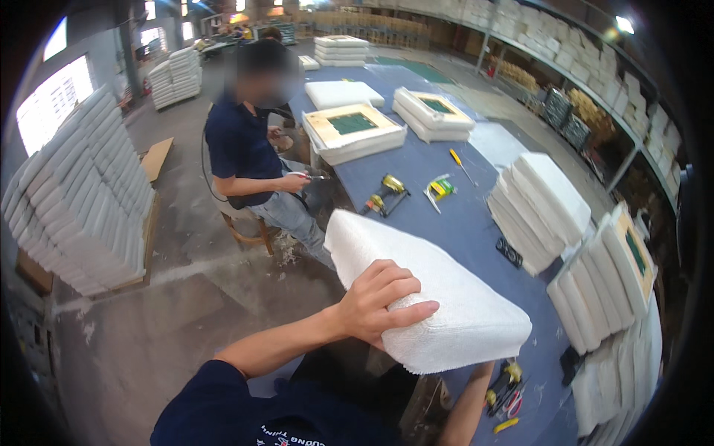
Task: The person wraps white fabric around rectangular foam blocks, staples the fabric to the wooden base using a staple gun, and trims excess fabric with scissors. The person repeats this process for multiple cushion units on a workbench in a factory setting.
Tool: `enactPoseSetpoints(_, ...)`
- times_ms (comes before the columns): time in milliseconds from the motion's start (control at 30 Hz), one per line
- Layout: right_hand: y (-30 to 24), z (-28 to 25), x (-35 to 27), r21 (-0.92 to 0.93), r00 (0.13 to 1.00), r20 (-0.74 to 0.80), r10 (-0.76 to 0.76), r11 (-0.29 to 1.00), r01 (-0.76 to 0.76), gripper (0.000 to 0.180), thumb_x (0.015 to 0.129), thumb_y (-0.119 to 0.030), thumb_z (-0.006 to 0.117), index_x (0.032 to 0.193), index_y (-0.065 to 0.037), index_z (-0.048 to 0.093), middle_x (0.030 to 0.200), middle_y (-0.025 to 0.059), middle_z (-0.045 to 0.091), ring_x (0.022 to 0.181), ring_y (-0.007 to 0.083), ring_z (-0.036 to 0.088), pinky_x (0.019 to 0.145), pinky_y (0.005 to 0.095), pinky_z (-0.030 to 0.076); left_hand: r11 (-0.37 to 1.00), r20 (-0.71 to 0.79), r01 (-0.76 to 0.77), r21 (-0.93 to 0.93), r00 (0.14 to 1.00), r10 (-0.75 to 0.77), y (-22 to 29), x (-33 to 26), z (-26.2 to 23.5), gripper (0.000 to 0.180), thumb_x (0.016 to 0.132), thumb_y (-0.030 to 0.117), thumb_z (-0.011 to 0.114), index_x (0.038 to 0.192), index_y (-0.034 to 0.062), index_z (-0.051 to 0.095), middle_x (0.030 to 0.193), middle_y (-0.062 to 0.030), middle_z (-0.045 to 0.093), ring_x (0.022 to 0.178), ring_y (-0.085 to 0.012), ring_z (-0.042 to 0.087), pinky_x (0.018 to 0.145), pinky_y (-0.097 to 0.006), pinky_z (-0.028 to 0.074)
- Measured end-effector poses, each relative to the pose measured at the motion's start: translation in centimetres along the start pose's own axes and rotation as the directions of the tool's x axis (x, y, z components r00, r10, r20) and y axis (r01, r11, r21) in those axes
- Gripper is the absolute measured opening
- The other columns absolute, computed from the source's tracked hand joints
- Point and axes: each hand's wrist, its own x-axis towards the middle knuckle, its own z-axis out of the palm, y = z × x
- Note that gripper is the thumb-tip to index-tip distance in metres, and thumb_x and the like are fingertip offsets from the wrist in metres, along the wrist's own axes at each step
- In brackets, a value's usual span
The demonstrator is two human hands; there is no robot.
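A white fabric-covered seat cushion (446,286) is tilted up above the near part of the blue-topped table (416,160). My left hand (383,301) grips its near left side, with the fingers spread over the cover and the thumb pressed on the fabric. My right forearm (470,405) reaches up to the cushion's near right end, where the right hand is hidden behind it. Beyond the cushion lie a yellow-and-black staple gun (384,195), a tape measure (440,188) and a yellow-handled screwdriver (461,163).
Cushion stacks (539,208) line the table's right side; wood-backed cushions (353,130) lie farther off. A second staple gun (504,388), red-handled scissors (513,404) and a yellow cutter (506,426) lie near my right arm. A co-worker (249,156) sits at the left, holding a tool.
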Motion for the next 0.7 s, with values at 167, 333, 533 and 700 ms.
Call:
enactPoseSetpoints(167, -3.1, 1.6, -0.8, 0.81, 0.996, 0.058, 0.067, 0.581, -0.086, 0.073, 0.112, -0.06, 0.041, 0.165, -0.011, 0.041, 0.172, 0.0148, 0.039, 0.157, 0.0385, 0.036, 0.129, 0.0599, 0.026, 0.999, -0.085, -0.02, -0.037, 0.996, 0.017, -1.3, 3.1, -1.9, 0.086, 0.086, 0.073, 0.074, 0.137, 0.0035, 0.068, 0.112, -0.0143, 0.07, 0.097, -0.0314, 0.069, 0.083, -0.046, 0.052)
enactPoseSetpoints(333, -6.2, -4.1, -5.9, 0.931, 0.615, -0.268, -0.742, -0.364, -0.033, 0.076, 0.112, -0.065, 0.038, 0.166, -0.012, 0.038, 0.171, 0.0135, 0.041, 0.155, 0.0371, 0.04, 0.13, 0.0564, 0.031, 0.889, -0.159, 0.409, -0.207, 0.882, -0.444, -8.0, 8.7, -4.4, 0.076, 0.094, 0.054, 0.075, 0.141, -0.0044, 0.062, 0.127, -0.0212, 0.074, 0.115, -0.0321, 0.074, 0.101, -0.04, 0.055)
enactPoseSetpoints(533, -19.7, -4.2, -5.8, 0.92, 0.993, -0.102, -0.061, 0.374, 0.118, 0.063, 0.116, -0.051, 0.037, 0.161, -0.008, 0.044, 0.155, 0.012, 0.058, 0.138, 0.028, 0.059, 0.121, 0.0434, 0.045, 0.618, 0.055, 0.699, 0.361, 0.645, -0.762, -22.8, 7.7, 5.4, 0.06, 0.099, 0.05, 0.072, 0.139, 0.0052, 0.066, 0.14, -0.0322, 0.061, 0.13, -0.0477, 0.061, 0.107, -0.053, 0.051)
enactPoseSetpoints(700, -17.3, -1.0, -6.8, 0.721, 0.992, -0.128, -0.01, 0.686, 0.1, 0.053, 0.107, -0.039, 0.065, 0.149, -0.007, 0.057, 0.148, 0.0112, 0.061, 0.128, 0.0205, 0.064, 0.103, 0.0348, 0.049, 0.904, 0.529, 0.346, 0.253, 0.733, -0.428, -20.6, 1.0, 12.3, 0.045, 0.1, 0.034, 0.071, 0.139, 0.0118, 0.067, 0.136, -0.0232, 0.064, 0.124, -0.0425, 0.065, 0.101, -0.055, 0.054)
